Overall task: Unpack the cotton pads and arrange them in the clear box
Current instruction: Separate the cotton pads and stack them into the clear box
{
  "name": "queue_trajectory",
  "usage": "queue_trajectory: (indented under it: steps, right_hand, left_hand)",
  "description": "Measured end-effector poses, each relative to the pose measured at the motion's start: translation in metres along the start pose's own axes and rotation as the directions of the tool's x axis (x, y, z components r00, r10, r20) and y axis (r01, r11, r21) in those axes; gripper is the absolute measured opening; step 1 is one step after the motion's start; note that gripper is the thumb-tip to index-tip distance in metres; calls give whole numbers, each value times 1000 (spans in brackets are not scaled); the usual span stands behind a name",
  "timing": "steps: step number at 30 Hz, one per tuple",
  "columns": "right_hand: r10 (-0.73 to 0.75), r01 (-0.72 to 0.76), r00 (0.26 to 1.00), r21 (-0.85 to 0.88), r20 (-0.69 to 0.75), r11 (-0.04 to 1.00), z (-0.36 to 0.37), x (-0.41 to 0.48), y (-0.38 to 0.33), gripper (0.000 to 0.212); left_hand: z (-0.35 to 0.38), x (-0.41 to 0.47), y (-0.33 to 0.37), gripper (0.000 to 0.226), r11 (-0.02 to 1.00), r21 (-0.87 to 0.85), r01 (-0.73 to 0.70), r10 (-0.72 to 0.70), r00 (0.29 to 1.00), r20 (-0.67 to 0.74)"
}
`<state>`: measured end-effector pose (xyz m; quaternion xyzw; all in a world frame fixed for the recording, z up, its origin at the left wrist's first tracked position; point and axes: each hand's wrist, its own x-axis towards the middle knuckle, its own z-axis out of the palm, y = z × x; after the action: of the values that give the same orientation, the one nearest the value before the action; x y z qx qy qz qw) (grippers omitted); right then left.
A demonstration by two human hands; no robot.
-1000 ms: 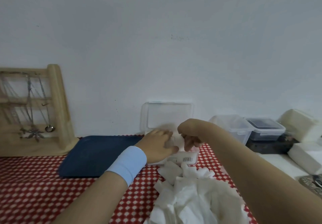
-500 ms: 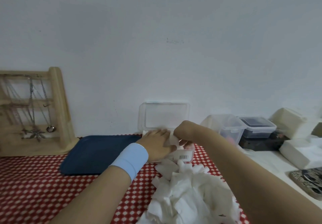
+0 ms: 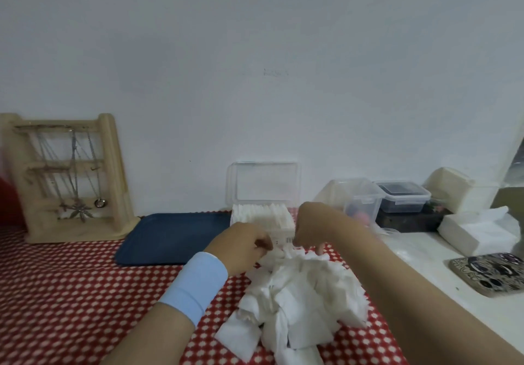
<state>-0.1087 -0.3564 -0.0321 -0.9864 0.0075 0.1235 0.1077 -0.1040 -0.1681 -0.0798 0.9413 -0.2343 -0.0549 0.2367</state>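
Head view, angled down over a counter (image 3: pixel 433 254) partly covered by a red-and-white checked cloth (image 3: pixel 56 293). Near the middle, close to the wall, the clear box (image 3: pixel 279 227), its lid (image 3: pixel 263 184) swung up and standing upright behind it, a row of pads (image 3: pixel 255 211) packed on edge inside, a barcode label on the front wall. Just in front of the box, a loose heap of cotton pads (image 3: pixel 300 302) on the cloth, reaching almost to the bottom of the picture. Left hand (image 3: pixel 243 244), pale blue wristband (image 3: pixel 195 282) on the wrist, at the far left edge of the heap, fingers curled in against the topmost pads; cannot tell if pinching one or only touching. Right hand (image 3: pixel 313 227) just beside it, knuckles up, between box and heap, fingers folded under with one fingertip down on the heap; grasp hidden, so cannot tell whether holding anything. Hands close together, not touching. Left of the box, a dark blue tray (image 3: pixel 170 237) flat on the cloth; further left, a wooden stand (image 3: pixel 113 171) hung with necklaces, against the wall. Right of the box, on the bare white part of the counter, a clear tub (image 3: pixel 358 197), a second tub (image 3: pixel 402 197) with dark contents, a white pack of tissues (image 3: pixel 476 234), and a phone (image 3: pixel 490 272) in a patterned case lying flat near the right edge.
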Motion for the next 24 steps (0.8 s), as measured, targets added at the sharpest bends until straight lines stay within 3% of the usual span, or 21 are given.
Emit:
queue_trajectory:
  steps: [3,6,9,13,16,20,24]
  right_hand:
    - [24,-39,997,-210,-74,977,14,-5,-7,19]
    - [90,-105,993,-257,-70,961,29,4,-9,47]
    - [82,-87,996,-237,-28,968,36,12,-6,44]
    - [38,-35,999,-121,23,992,35,18,0,37]
    - [-10,20,997,145,-71,989,22,8,5,31]
    - [-89,149,985,461,-150,875,1,-6,2,15]
    - [-133,190,980,518,-146,834,-5,-8,-15,16]
  left_hand:
    - [6,2,-6,32,995,91,31,-40,994,101]
    - [6,4,-6,34,995,90,47,-57,991,118]
    - [5,5,-6,34,998,29,55,-57,995,88]
    - [4,0,-7,32,993,-103,60,-59,998,17]
    - [1,-6,-3,30,969,-238,63,-92,990,-110]
    - [-5,-13,7,27,793,-604,77,-163,983,-88]
    - [-10,-16,7,13,585,-810,34,-237,963,-131]
